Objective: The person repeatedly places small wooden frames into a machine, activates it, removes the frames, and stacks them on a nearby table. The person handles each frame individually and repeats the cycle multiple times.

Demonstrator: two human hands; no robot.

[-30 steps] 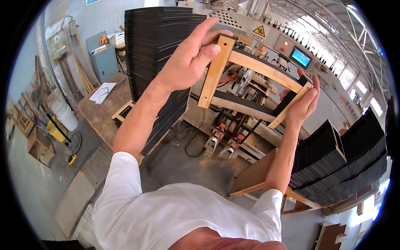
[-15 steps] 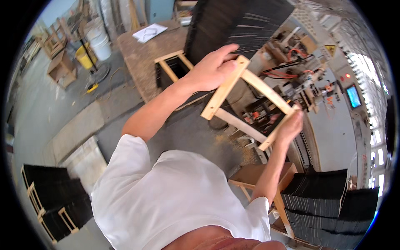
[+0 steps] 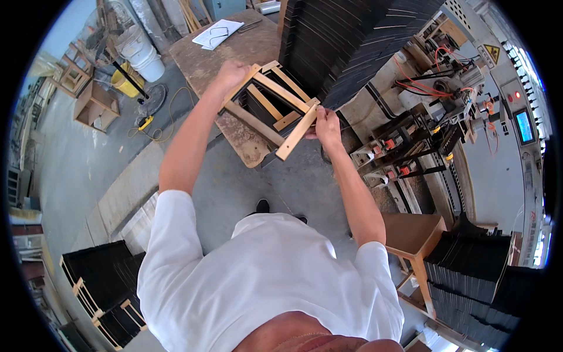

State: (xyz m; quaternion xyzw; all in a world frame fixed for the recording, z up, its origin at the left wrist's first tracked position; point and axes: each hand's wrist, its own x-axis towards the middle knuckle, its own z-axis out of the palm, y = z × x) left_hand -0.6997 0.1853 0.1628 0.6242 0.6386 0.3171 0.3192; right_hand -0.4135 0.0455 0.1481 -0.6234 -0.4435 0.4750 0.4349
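A pale wooden frame point(image 3: 298, 132), made of two side bars joined by two crossbars, is held level between my hands. My left hand point(image 3: 233, 75) is closed around its far-left bar. On the opposite bar, my right hand point(image 3: 326, 126) grips near the end, fingers partly hidden beneath the wood. Below it, on the brown worktable point(image 3: 199, 67), another wooden frame point(image 3: 291, 85) with black material inside is partly covered by the held one. Whether the two frames touch, I cannot tell.
A tall black stack point(image 3: 358, 47) of thin layers rises behind the frames. To the right stands a machine point(image 3: 434, 111) with hoses and a lit screen point(image 3: 525, 126). More black stacks point(image 3: 469, 281) sit at the lower right, beside a brown wooden stool point(image 3: 410, 232). Papers point(image 3: 218, 34) lie on the table.
Both hands have carried the wooden frame left, away from the machine side, to over the frame on the table. It has gone from tilted to flatter. My view has shifted too.
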